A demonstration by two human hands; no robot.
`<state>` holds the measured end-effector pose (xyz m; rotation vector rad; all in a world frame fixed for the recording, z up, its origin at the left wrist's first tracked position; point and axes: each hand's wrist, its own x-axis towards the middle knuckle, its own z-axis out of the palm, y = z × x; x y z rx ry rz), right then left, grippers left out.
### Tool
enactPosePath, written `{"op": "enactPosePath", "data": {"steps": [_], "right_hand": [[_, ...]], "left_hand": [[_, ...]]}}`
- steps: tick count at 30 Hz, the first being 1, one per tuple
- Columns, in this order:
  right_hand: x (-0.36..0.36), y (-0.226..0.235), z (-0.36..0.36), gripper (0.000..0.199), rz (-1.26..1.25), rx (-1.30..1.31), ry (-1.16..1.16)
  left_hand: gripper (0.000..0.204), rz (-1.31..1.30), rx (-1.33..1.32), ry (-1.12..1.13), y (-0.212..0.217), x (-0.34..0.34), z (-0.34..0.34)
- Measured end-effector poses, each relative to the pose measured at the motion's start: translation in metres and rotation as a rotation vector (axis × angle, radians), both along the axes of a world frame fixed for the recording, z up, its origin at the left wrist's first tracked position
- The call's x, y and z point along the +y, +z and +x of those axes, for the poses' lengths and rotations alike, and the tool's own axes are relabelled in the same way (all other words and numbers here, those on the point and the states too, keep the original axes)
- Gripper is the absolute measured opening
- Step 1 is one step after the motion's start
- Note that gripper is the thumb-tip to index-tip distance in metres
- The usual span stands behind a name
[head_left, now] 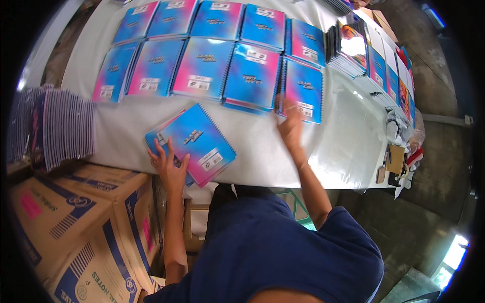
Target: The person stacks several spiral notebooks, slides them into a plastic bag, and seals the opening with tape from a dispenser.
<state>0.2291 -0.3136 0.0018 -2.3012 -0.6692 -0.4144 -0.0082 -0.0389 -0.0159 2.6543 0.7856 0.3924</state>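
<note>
two rows of notebook piles were laid out, but the left hand, fingers apart, touched loose notebooks by the table's near edge; the right hand was too blurred to tell.

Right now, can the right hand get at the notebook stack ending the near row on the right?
Probably yes: the right hand is at the left edge of that notebook stack, with nothing seen lying on top.

head: left fisheye, head-worn | faces down, slightly forward | near, wide | navy shirt at 6 o'clock, white table toward 12
</note>
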Motion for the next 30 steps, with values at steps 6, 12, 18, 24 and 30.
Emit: {"op": "enactPosePath", "data": {"steps": [6,12,18,24,30], "right_hand": [[-0.102,-0.004,0.106,0.037,-0.394,0.236,-0.626],[-0.112,0.022,0.128,0.035,-0.306,0.075,-0.540],[-0.118,0.023,0.140,0.027,-0.336,0.383,-0.315],[-0.118,0.113,0.192,0.022,0.068,0.662,0.442],[-0.063,0.020,0.319,0.064,-0.624,0.283,-0.274]], "left_hand": [[0.080,-0.001,-0.143,-0.499,0.069,-0.073,0.138],[0.096,0.119,-0.221,-0.914,0.121,-0.171,0.300],[0.092,0.285,-0.070,-1.016,0.097,-0.218,0.361],[0.061,0.200,0.404,-1.154,0.126,-0.183,0.404],[0.044,-0.566,0.470,-0.792,0.140,-0.087,0.323]]}}
